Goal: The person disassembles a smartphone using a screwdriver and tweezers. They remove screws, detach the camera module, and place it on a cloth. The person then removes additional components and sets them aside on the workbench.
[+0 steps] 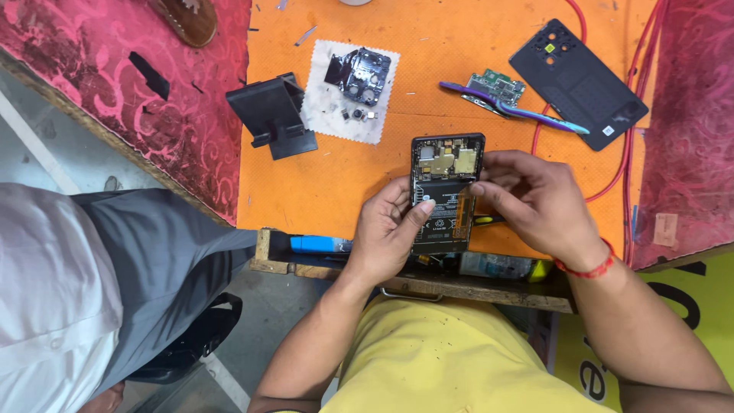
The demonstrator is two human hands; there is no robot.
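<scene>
- Two bare hands meet at the centre of the frame over an opened phone [446,191], which has its back off so that the battery and gold-coloured shields show.
- The left hand [388,232] grasps the phone's left edge, thumb pressed on the battery face.
- The right hand [533,200] grips the phone's right edge, fingertips [483,188] on the battery; a thin dark tool with a yellow tip [483,220] pokes out beneath it, but I cannot tell whether the fingers pinch it.
- The phone is held just above the near edge of the orange mat [344,176].
- In the upper right lies a black back cover [578,84] with camera holes; left of it a green circuit board [495,88] touches a purple strip [520,111].
- Upper centre, a white cloth [325,115] carries a dark camera frame [359,74] and small loose parts.
- Just left of the cloth stands a black phone stand [273,115].
- At the lower left another person, in grey trousers [160,260], stands beside the bench.
</scene>
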